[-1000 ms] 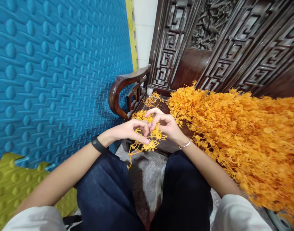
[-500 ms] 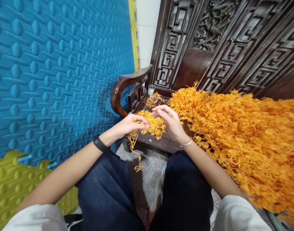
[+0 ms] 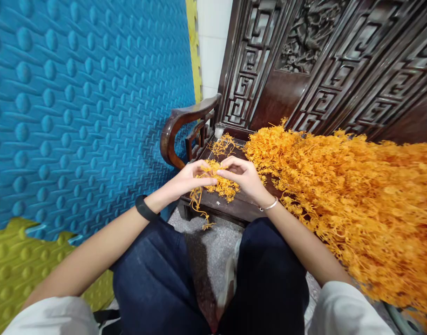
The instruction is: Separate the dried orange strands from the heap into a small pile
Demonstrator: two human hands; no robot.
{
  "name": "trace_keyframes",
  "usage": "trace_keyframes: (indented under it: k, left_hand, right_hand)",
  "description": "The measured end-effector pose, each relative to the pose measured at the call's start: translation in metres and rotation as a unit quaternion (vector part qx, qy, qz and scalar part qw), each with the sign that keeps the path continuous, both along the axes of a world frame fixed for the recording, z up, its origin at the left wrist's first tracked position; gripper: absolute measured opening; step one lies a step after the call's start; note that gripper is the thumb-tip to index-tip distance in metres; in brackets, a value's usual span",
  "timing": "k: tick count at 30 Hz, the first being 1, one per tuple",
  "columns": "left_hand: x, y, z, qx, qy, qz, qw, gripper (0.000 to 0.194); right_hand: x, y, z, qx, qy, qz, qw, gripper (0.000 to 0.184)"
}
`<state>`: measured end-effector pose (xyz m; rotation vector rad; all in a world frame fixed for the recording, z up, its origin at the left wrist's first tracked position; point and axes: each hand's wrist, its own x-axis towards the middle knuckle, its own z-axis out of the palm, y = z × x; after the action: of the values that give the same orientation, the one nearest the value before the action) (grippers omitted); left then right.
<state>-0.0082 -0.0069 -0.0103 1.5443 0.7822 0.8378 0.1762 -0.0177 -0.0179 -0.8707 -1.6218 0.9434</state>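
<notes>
My left hand (image 3: 189, 179) is closed around an orange branching plastic strand (image 3: 196, 201), whose lower end dangles past the bench front. Close beside it on the right, my right hand (image 3: 244, 176) pinches an orange piece with thumb and fingertips; exactly where that piece joins the strand cannot be made out. Under both hands, a small pile of orange pieces (image 3: 227, 190) lies on the dark wooden bench (image 3: 218, 204). Behind them rests a loose tangle of orange stems (image 3: 223, 144).
A large heap of orange flower-like pieces (image 3: 356, 200) covers the bench to the right. A curved armrest (image 3: 169, 137) rises at left, beside blue foam matting (image 3: 77, 102). The carved backrest (image 3: 286, 93) stands behind, with a small white cup (image 3: 219, 131) in the corner.
My right hand has moved left and down to meet my left hand, its fingers closing on an orange piece. The dangling strand has swung slightly right and up.
</notes>
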Motion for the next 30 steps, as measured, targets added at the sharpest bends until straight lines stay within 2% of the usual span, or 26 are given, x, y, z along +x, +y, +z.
trace_keyframes:
  k: [2, 5, 6, 9, 14, 17, 20, 25, 30]
  left_hand:
    - [0.001, -0.001, 0.001, 0.014, -0.004, 0.004, 1.0, 0.034]
    - [0.001, -0.001, 0.001, 0.073, 0.042, -0.003, 0.996, 0.022]
    - [0.001, 0.0, 0.001, 0.085, 0.061, -0.003, 0.994, 0.025]
    - [0.0, -0.001, 0.001, 0.066, 0.084, 0.006, 0.994, 0.029]
    - [0.005, 0.001, 0.001, -0.003, 0.046, 0.037, 0.998, 0.023]
    - [0.01, 0.004, -0.001, -0.025, 0.008, 0.062, 0.998, 0.019]
    - [0.016, 0.004, -0.004, -0.025, -0.02, 0.078, 0.996, 0.018]
    - [0.025, 0.007, -0.013, 0.0, -0.027, 0.14, 0.99, 0.019]
    - [0.035, 0.018, -0.023, -0.046, -0.063, 0.155, 0.985, 0.021]
  right_hand:
    - [0.0, -0.001, 0.002, 0.002, -0.013, 0.015, 1.0, 0.023]
    - [-0.001, -0.003, 0.004, -0.021, -0.029, 0.038, 0.999, 0.023]
    - [-0.001, -0.004, 0.004, -0.029, -0.03, 0.039, 0.998, 0.023]
    - [0.001, -0.001, 0.003, -0.02, -0.036, 0.023, 0.999, 0.024]
    - [0.002, 0.009, -0.002, -0.004, -0.036, -0.031, 0.999, 0.025]
    - [-0.001, 0.012, -0.004, -0.001, -0.013, -0.071, 0.997, 0.022]
    - [-0.007, 0.012, -0.007, 0.039, -0.015, -0.126, 0.991, 0.021]
    - [-0.013, 0.018, -0.013, 0.145, -0.081, -0.213, 0.963, 0.021]
    - [-0.014, 0.035, -0.024, 0.189, -0.163, -0.269, 0.93, 0.023]
